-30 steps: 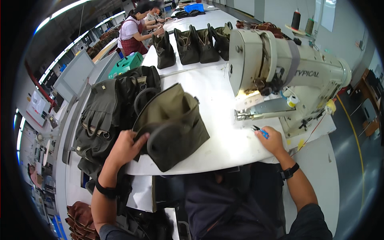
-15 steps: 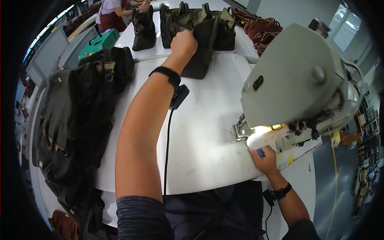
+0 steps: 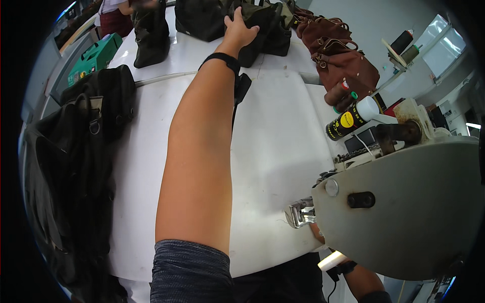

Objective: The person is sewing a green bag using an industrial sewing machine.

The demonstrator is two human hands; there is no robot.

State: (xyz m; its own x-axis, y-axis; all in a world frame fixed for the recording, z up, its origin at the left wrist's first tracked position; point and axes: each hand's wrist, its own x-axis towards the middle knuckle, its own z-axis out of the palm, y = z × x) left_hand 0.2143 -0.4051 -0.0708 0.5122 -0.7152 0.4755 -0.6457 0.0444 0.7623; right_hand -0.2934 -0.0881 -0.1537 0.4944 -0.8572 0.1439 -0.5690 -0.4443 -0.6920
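My left arm stretches far across the white table. At its end, my left hand (image 3: 240, 31) is open, thumb and fingers apart, with nothing in it. It is right by a dark green handbag (image 3: 252, 53) in a row of similar bags; whether it touches the bag I cannot tell. At the right stands a grey sewing machine (image 3: 399, 207), its metal presser foot (image 3: 301, 212) over the table. My right hand (image 3: 317, 233) is mostly hidden behind the machine head. Only a sliver of it shows, and its fingers are out of sight.
Dark bags (image 3: 65, 166) are heaped along the left edge. Brown bags (image 3: 341, 65) stand at the far right, near thread spools (image 3: 336, 93) and a black spray can (image 3: 348, 121). A green case (image 3: 93, 58) sits at the far left, near another person (image 3: 113, 17).
My left hand has gone from a closed fist at the bag to spread fingers, reaching farther forward. The view has shifted; the machine head now covers my right hand, which held something small and blue.
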